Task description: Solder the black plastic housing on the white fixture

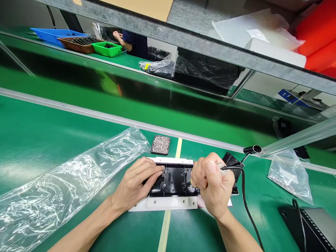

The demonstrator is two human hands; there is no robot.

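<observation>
A long black plastic housing (172, 180) with small metal-topped posts lies in a white fixture (170, 203) on the green bench. My left hand (138, 178) rests over the housing's left end, its fingers together and gripping it near a post; anything small under the fingertips is hidden. Closed in a fist, my right hand (212, 183) holds a corded soldering iron (223, 168), mostly covered by the fingers and pointing down at the housing's right part. Just behind the fixture stands a small black tray (160, 145) of tiny metal pieces.
A clear plastic bag (78, 182) stretches across the left. To the right are a metal tube holder (253, 149), the black cord (245, 196), a small bag (291, 175) and a black panel (309, 224). Across the bench, a person's arm (126, 43) shows beside coloured bins (107, 50).
</observation>
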